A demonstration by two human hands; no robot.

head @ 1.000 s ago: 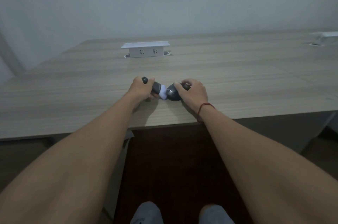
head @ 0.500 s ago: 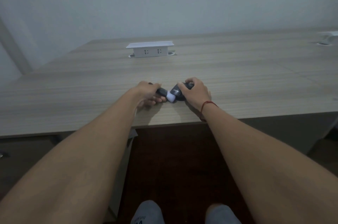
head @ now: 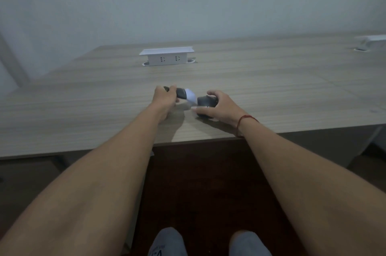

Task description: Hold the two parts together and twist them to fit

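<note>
Near the front edge of the pale wood-grain counter [head: 271, 92], our left hand [head: 164, 100] has its fingers [head: 171, 90] curled tight round a slim dark handle with a white, softly rounded tip [head: 183, 94], holding it like a tool so that the white end points down and rightward. Our right hand [head: 219, 107] curls its fingers [head: 212, 94] over the top of a small, dark, rounded object [head: 205, 102] while the thumb pinches along its near side, seemingly to steady it on the counter. The white tip lies just beside the dark object, touching or nearly so; the blur keeps us from telling which. The object looks smooth and matt. A thin red thread [head: 243, 120] circles our right wrist. Farther back, a white plastic socket box [head: 166, 57] stands raised from the laminate, its lid flat above two outlets.
</note>
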